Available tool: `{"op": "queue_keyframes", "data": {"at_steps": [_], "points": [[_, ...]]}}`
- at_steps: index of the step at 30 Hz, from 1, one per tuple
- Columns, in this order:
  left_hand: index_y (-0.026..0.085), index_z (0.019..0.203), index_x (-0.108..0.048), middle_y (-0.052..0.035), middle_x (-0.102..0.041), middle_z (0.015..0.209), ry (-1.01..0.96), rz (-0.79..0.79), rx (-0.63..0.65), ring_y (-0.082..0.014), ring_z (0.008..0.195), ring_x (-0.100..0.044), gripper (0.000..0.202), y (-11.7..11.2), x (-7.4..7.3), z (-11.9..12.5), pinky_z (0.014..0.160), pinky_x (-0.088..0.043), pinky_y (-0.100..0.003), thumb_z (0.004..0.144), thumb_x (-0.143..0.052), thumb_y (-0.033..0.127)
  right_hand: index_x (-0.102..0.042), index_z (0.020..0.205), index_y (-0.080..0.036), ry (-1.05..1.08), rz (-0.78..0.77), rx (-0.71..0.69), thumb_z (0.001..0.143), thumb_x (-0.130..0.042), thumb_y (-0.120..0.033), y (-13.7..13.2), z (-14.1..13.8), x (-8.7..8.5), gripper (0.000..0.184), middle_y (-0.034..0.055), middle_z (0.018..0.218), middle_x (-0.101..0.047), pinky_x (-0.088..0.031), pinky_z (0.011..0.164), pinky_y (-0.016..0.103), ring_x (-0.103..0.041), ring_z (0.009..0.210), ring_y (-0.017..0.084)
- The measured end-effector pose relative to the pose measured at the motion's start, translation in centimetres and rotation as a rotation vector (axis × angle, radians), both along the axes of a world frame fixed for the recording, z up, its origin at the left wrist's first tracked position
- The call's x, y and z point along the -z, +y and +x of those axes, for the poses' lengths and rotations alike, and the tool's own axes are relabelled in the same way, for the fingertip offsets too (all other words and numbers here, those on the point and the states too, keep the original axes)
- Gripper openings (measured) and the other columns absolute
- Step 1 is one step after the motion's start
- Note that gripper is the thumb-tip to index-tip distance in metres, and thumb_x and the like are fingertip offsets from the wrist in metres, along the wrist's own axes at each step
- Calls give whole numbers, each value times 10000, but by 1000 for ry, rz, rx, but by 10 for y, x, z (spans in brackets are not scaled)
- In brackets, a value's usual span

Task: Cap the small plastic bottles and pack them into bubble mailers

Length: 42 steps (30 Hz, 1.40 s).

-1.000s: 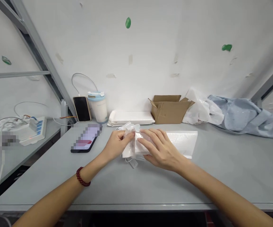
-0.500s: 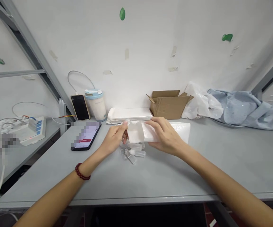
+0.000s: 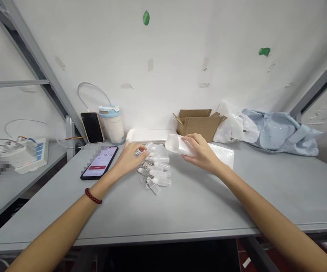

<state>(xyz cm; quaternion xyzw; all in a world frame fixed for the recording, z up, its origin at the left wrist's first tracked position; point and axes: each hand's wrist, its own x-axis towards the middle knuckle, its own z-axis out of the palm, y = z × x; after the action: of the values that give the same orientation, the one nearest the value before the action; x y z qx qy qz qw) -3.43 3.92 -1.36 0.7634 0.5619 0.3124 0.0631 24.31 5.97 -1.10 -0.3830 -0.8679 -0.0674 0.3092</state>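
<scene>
Grey bench point(image 3: 197, 204) against a white wall. At the back, right to left: a crumpled blue cloth point(image 3: 279, 132), a loose clear plastic bag point(image 3: 234, 124), an open cardboard box point(image 3: 199, 122), a stack of white trays point(image 3: 149, 135), a lidded tumbler point(image 3: 111, 122) and a phone leaning on the wall point(image 3: 88, 127). A second phone point(image 3: 99, 162) lies flat, screen lit, left of the work. A white padded mailer point(image 3: 222, 155) lies flat under my right wrist area.

My right hand point(image 3: 201, 153) is clenched round a white plastic pouch point(image 3: 176, 144), held off the bench with its open mouth pointing left over the heap. I judge the pouch to be light, limp and slick. It is best gripped mid-body as it is now; gripped at the mouth it would collapse.

The heap of small clear plastic pieces point(image 3: 156, 170) sits mid-bench, just beside the left hand point(image 3: 129, 160). Fingertips rest on the far-left pieces. I cannot tell if they pinch one or only touch.

The pieces look rigid, very light and smooth, with loops or tethers that may tangle. I judge a two-finger pinch on one body is safer than pulling a loop. They would scatter easily.
</scene>
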Motion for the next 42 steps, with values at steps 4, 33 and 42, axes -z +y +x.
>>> {"op": "queue_keyframes", "data": {"at_steps": [4, 33, 42], "points": [[185, 839, -643, -50, -663, 872, 26, 34, 7, -235, 882, -535, 243, 1, 4, 4, 813, -406, -364, 803, -493, 373, -430, 1210, -224, -18, -46, -21, 729, -605, -236, -1, -1, 1, 512, 117, 1134, -487, -424, 824, 436, -462, 999, 283], [167, 724, -660, -32, -656, 772, -66, 66, 11, -192, 793, -551, 204, 16, 14, 17, 718, -389, -288, 768, -506, 294, -456, 1209, -174, -93, -86, -60, 728, -596, -193, -2, -7, 9, 502, 133, 1135, -496, -427, 829, 436, -464, 1001, 273], [154, 683, -660, 4, -608, 648, -616, -166, -96, -139, 618, -505, 171, 9, 6, 16, 563, -355, -244, 681, -589, 309, -454, 1203, -205, -72, -121, -44, 736, -601, -220, -4, -7, 5, 489, 121, 1142, -494, -427, 839, 445, -464, 1018, 279]]}}
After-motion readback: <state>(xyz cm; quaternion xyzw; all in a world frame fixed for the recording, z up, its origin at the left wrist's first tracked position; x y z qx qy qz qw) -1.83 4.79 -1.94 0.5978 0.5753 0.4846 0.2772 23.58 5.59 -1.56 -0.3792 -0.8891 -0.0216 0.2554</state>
